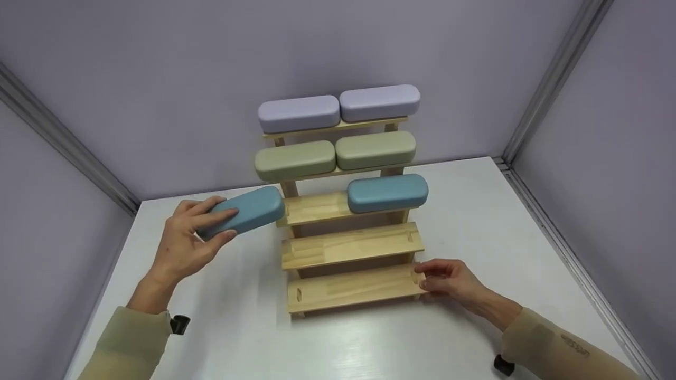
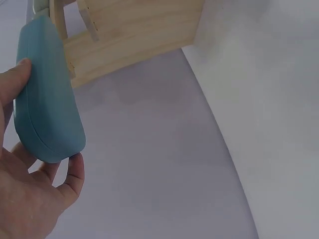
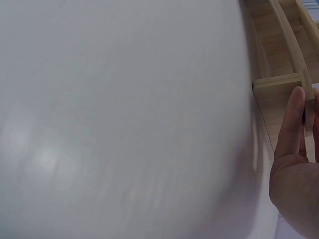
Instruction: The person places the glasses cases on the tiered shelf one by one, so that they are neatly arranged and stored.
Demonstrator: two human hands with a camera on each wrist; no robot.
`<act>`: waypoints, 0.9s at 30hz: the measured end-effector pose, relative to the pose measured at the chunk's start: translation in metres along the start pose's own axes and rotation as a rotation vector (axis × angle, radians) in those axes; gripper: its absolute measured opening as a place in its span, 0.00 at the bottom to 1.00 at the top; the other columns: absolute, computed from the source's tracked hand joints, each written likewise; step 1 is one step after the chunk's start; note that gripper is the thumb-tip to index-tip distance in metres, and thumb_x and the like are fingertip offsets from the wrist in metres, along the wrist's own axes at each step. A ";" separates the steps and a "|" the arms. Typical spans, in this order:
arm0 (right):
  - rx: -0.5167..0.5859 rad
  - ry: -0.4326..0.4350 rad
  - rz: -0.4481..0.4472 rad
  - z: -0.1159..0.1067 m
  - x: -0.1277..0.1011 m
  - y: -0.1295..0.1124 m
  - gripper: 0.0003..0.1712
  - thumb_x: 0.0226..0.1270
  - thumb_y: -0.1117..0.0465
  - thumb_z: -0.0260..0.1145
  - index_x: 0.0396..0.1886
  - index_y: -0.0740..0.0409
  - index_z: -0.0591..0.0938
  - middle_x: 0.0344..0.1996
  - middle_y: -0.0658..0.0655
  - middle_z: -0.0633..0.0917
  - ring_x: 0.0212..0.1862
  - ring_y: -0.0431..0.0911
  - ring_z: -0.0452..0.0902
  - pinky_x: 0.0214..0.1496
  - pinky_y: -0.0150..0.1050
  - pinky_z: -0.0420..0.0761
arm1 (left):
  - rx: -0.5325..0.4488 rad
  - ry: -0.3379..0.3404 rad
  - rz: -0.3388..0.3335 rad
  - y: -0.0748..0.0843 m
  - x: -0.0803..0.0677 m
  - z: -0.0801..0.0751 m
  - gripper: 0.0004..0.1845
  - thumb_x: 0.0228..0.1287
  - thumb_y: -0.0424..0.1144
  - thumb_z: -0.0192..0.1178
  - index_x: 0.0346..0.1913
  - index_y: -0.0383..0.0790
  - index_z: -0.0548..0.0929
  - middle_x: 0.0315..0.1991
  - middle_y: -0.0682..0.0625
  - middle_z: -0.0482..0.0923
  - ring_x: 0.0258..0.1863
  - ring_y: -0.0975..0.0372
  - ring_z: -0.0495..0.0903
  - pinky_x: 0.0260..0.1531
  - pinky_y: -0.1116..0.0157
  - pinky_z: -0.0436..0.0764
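My left hand (image 1: 185, 240) grips a blue glasses case (image 1: 253, 208) by its outer end, thumb on the near side and fingers over the top. The case is tilted, and its inner end overlaps the left end of the middle tier of a wooden stepped stand (image 1: 359, 245). A seam runs along this case in the left wrist view. With thumb and fingers, my right hand (image 1: 449, 282) pinches the right end of the stand's lowest shelf. A second blue glasses case (image 1: 388, 193) lies on the right half of the middle tier.
Two green glasses cases, one left (image 1: 296, 160) and one right (image 1: 376, 150), lie on the tier above. Two lilac cases, left (image 1: 299, 113) and right (image 1: 380, 102), top the stand. It stands on a white table (image 1: 222, 338) before a pale wall (image 1: 185, 105).
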State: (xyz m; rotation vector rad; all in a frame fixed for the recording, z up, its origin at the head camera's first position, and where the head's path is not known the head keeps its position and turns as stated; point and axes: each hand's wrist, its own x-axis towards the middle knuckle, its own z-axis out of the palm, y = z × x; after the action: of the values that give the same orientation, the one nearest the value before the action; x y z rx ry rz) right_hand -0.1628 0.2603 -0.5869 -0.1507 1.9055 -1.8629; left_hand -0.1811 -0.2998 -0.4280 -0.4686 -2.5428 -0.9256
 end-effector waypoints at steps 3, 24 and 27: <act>-0.007 0.005 -0.001 -0.001 0.000 0.001 0.23 0.73 0.70 0.76 0.65 0.66 0.88 0.57 0.41 0.93 0.49 0.36 0.89 0.48 0.35 0.95 | -0.030 -0.024 0.031 0.008 0.011 0.010 0.23 0.61 0.33 0.84 0.61 0.45 0.95 0.71 0.39 0.87 0.65 0.46 0.81 0.62 0.53 0.85; -0.018 -0.011 -0.004 -0.002 0.002 0.003 0.21 0.74 0.70 0.74 0.65 0.65 0.88 0.57 0.40 0.92 0.51 0.36 0.88 0.52 0.37 0.95 | -0.014 -0.178 0.103 0.041 0.046 0.080 0.22 0.65 0.39 0.82 0.62 0.52 0.95 0.74 0.42 0.85 0.67 0.42 0.80 0.68 0.38 0.82; -0.020 -0.007 -0.006 -0.002 0.002 0.003 0.21 0.74 0.69 0.75 0.65 0.64 0.88 0.58 0.41 0.92 0.52 0.36 0.87 0.51 0.37 0.95 | -0.023 -0.168 0.091 0.041 0.048 0.085 0.22 0.65 0.38 0.82 0.62 0.51 0.95 0.74 0.41 0.85 0.67 0.42 0.80 0.69 0.37 0.82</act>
State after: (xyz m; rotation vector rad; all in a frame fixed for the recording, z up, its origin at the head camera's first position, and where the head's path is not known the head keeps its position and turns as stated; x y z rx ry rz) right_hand -0.1641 0.2613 -0.5903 -0.1695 1.9210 -1.8449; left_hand -0.2263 -0.2051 -0.4440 -0.6897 -2.6364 -0.9186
